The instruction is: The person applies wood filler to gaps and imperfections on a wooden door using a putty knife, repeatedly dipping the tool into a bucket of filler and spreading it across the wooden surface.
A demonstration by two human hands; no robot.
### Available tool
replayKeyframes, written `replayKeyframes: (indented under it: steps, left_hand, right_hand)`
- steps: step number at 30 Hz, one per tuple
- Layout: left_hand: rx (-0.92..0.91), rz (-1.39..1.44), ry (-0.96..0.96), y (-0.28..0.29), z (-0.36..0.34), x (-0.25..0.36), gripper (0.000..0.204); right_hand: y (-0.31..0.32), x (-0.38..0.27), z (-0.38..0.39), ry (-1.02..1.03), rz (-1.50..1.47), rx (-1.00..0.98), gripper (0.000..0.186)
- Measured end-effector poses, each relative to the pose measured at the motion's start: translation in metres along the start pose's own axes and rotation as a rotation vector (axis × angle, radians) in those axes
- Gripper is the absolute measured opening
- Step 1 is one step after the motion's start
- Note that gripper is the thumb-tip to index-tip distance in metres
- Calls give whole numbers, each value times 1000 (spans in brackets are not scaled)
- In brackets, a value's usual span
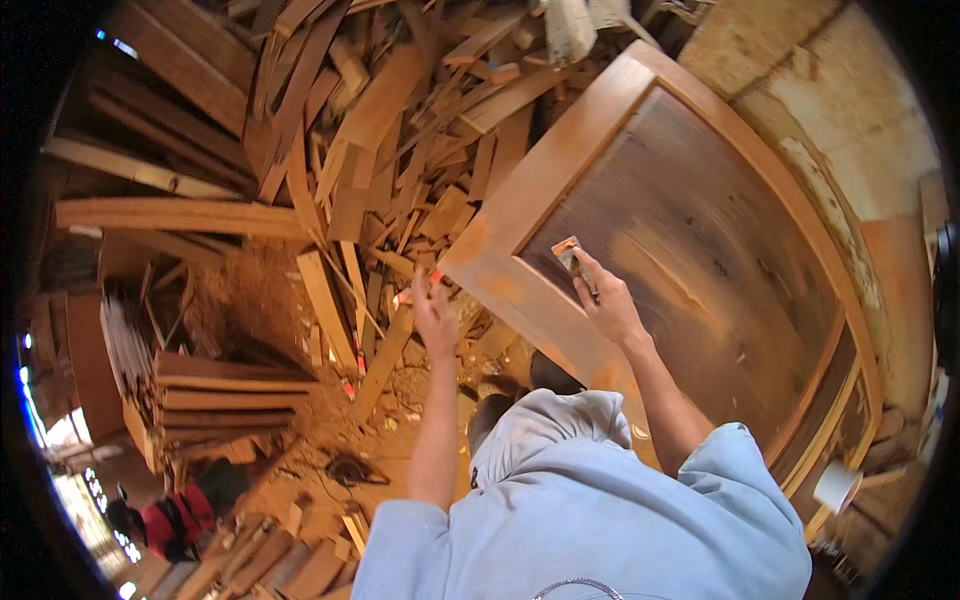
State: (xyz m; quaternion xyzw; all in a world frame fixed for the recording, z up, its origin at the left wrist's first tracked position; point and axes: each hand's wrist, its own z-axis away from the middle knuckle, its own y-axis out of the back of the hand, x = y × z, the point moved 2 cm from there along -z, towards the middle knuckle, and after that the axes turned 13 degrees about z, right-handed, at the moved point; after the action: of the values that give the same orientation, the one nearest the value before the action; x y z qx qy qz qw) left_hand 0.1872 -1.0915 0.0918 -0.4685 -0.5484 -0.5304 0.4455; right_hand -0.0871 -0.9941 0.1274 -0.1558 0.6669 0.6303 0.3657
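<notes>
A framed wooden door panel, dark and streaked in the middle with a lighter brown frame, fills the right half. My right hand grips a small scraper-like flat tool with orange-brown on its face, over the panel near its left inner edge. My left hand is raised just left of the panel's corner, fingers extended and loosely apart, apparently empty. Behind it lies a small red object, too small to name, among wood offcuts.
Long boards and scrap wood crowd the upper left. Stacked planks stand at the lower left. A co-worker in red is at the bottom left. A white roll sits by the panel's lower right. Pale sheets lie behind the panel.
</notes>
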Motion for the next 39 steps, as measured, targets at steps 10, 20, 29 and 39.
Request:
replayKeyframes:
  steps: [10, 20, 29, 39]
  left_hand:
    - [-504, -496, 708, 147, 216, -193, 57]
    - [-657, -431, 566, 252, 204, -306, 43]
    - [-589, -150, 756, 145, 260, -250, 38]
    - [-1034, -499, 603, 17, 520, -273, 48]
  right_hand:
    - [-22, -7, 156, -208, 73, 261, 49]
    - [-81, -50, 392, -856, -1092, 368, 17]
    - [-57, -36, 581, -811, -1568, 874, 13]
    - [-41, 58, 859, -667, -1804, 1143, 22]
